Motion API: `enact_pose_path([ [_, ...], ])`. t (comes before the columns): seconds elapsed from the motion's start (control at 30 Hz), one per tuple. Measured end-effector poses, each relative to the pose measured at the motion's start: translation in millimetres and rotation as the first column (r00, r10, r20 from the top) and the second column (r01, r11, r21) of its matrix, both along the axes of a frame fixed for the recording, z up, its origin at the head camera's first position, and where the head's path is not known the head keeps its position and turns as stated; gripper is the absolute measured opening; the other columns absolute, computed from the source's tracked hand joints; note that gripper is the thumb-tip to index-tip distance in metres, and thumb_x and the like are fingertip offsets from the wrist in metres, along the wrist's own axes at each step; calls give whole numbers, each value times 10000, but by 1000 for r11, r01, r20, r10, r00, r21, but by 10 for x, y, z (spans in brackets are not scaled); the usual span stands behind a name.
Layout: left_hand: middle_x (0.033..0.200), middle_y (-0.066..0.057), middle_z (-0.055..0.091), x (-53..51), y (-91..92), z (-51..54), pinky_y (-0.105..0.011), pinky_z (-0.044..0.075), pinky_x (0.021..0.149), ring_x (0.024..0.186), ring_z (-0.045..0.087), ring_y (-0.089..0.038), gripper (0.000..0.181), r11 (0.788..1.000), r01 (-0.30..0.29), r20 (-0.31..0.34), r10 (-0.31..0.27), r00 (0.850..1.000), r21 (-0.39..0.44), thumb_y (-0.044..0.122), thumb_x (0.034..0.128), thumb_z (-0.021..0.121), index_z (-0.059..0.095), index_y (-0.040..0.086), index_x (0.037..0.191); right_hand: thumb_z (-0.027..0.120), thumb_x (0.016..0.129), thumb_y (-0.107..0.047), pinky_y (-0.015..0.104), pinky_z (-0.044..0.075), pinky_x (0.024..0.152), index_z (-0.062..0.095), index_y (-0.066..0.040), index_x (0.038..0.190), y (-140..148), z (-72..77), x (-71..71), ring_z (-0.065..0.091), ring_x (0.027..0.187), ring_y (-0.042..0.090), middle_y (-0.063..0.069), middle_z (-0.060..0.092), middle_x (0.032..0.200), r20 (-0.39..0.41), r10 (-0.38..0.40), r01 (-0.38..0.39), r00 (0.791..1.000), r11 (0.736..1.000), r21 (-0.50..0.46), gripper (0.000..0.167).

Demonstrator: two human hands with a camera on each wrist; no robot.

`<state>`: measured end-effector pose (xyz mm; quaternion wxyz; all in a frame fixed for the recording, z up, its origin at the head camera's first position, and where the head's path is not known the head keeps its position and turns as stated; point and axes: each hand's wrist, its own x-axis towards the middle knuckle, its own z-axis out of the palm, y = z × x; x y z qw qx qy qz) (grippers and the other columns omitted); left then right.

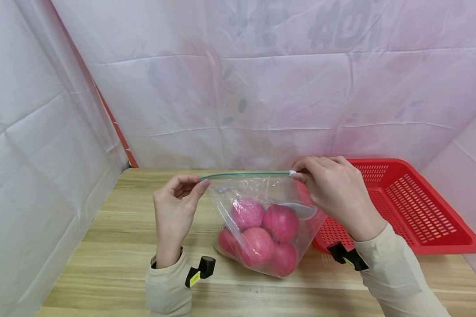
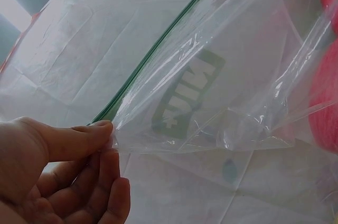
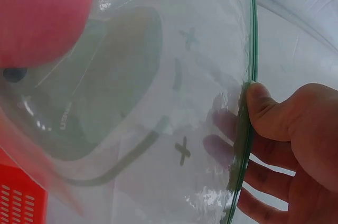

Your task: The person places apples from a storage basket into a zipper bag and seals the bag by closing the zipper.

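Note:
A clear zip bag (image 1: 267, 191) with several pink-red apples (image 1: 256, 247) in its lower part hangs or leans upright above the table; whether its bottom bears on the wood I cannot tell. Its green zip strip (image 1: 246, 175) runs nearly level along the top. My left hand (image 1: 174, 213) pinches the left end of this strip between thumb and fingers. At the other end, my right hand (image 1: 337, 193) pinches the strip beside a small white slider (image 1: 291, 173). In the right wrist view, the right fingers (image 3: 269, 176) show partly through the film.
On the right, behind my right forearm, stands a red slotted plastic basket (image 1: 440, 229). The wood-grain table (image 1: 115, 251) ends at pale cloth walls (image 1: 238, 97) at the back and sides. Black wrist cameras (image 1: 207, 266) sit on both sleeves.

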<state>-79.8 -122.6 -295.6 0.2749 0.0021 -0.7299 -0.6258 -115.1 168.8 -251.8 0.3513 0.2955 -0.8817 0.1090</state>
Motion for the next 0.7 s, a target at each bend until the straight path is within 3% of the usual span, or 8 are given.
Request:
enact_pose_path([
  [0.7,884,-161,727,-4,-17,-5,-176,584,738,737,682,-56,184,1000,-1,-5,1,1000,-11,32,820,846,724,-47,933,846,821,-128,457,534,815,700,-118,916,102,-7,13,709,777,207,-5,739,801,36,-13,13,999,1000,-18,175],
])
